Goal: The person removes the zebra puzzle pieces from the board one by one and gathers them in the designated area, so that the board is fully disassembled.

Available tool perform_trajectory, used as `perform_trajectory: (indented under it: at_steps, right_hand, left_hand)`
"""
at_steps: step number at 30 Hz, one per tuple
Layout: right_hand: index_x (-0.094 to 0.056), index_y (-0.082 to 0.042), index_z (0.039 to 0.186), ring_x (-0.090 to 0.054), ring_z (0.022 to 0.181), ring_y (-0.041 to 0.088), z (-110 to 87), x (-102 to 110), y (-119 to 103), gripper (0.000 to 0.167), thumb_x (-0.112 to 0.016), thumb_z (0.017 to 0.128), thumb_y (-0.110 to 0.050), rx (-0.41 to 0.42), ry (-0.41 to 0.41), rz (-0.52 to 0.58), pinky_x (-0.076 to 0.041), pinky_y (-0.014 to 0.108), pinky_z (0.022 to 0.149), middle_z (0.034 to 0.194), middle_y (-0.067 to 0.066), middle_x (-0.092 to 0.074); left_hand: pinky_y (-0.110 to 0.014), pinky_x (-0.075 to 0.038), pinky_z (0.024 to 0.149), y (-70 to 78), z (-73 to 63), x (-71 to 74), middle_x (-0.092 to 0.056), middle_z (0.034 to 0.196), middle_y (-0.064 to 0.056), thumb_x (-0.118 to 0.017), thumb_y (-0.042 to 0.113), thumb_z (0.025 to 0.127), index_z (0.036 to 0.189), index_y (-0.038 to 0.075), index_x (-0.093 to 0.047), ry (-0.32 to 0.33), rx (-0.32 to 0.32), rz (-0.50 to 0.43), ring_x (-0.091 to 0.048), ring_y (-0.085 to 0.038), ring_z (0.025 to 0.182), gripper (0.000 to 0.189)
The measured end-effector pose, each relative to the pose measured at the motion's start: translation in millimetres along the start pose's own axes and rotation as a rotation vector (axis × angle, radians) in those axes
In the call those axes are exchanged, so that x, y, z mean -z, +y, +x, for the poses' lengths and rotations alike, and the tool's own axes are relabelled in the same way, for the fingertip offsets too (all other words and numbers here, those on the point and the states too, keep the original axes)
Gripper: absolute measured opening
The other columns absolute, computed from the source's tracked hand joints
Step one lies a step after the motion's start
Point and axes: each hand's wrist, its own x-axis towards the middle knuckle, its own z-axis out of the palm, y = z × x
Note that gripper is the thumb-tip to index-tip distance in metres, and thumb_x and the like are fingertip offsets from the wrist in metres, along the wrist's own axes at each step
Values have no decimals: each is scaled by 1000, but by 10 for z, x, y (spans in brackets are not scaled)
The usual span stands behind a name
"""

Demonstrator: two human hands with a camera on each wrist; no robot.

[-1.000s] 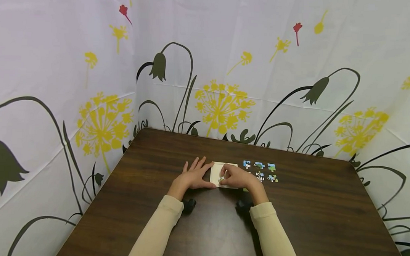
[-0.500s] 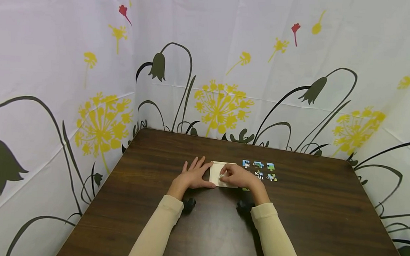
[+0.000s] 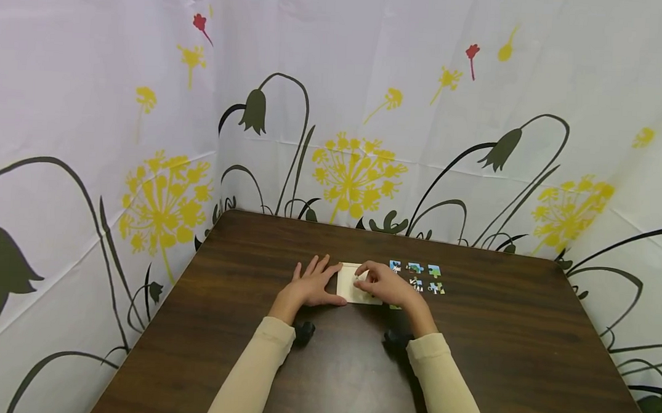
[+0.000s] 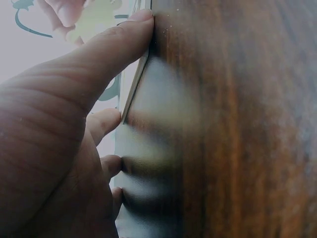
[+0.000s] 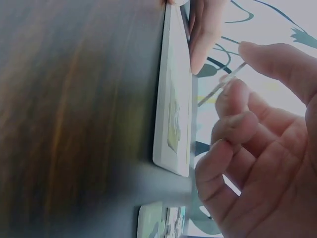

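My left hand (image 3: pixel 311 288) lies at the left side of a pale, shallow puzzle tray (image 3: pixel 345 286), its thumb and forefinger spread to touch the tray's edge. Over the tray, my right hand (image 3: pixel 388 286) pinches a thin jigsaw piece (image 5: pixel 218 90) between thumb and forefinger. In the right wrist view that piece is seen edge-on, tilted and above the tray. Another flat piece (image 5: pixel 174 126) lies inside the tray near its right end. The right hand hides part of the tray in the head view.
Several loose jigsaw pieces (image 3: pixel 434 271) lie in rows on the dark wooden table (image 3: pixel 525 338), right of the tray. One green piece (image 3: pixel 395 306) is partly hidden by the right hand. A flowered white curtain (image 3: pixel 335 108) hangs behind the table.
The right hand has shifted slightly over the tray, its thumb and forefinger now more visibly apart around the piece. The left hand stays at the tray's edge. The head view has moved a little.
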Motion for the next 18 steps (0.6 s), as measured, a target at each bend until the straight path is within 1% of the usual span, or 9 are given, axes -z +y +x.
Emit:
perform_trajectory:
  at_steps: [4, 9, 11, 14, 18]
  right_hand:
    - [-68, -8, 125, -53, 59, 15, -82, 36, -5, 30, -71, 105, -30, -10, 40, -3, -50, 33, 58, 82, 7, -65]
    - [-68, -7, 122, -52, 62, 14, -200, 103, 10, 29, -73, 104, -28, -12, 74, -20, -48, 31, 59, 79, 3, -62]
    - [-69, -5, 123, -51, 62, 14, -259, 132, 19, 29, -73, 104, -26, -3, 80, -17, -46, 30, 59, 79, 3, -61]
    - [-68, -1, 126, -51, 62, 14, -347, 185, 34, 32, -74, 103, -23, -7, 81, -26, -46, 29, 59, 80, 4, -61]
    - [-69, 0, 124, -54, 69, 13, -448, 314, 109, 32, -75, 102, -21, -22, 71, -50, -47, 29, 62, 81, 4, -63]
  left_hand:
    - [-69, 12, 131, -13, 32, -26, 1, 184, -3, -74, 73, 89, 174, 38, -21, 7, 0, -1, 8, -32, 170, 105]
    - [-69, 13, 131, 64, -55, 32, -1, 184, -7, -75, 68, 91, 174, 34, -23, 12, -5, -19, 7, -34, 170, 103]
    - [-69, 13, 131, 86, -82, 45, -2, 184, -7, -75, 67, 92, 174, 34, -23, 12, -5, -23, 7, -34, 170, 103]
    - [-69, 13, 131, 74, -74, 37, -1, 184, -8, -76, 67, 92, 174, 33, -23, 7, -4, -21, 7, -35, 170, 103]
    - [-69, 13, 131, 76, -63, 47, 1, 184, -7, -75, 68, 92, 174, 35, -21, 1, -2, -12, 9, -34, 170, 104]
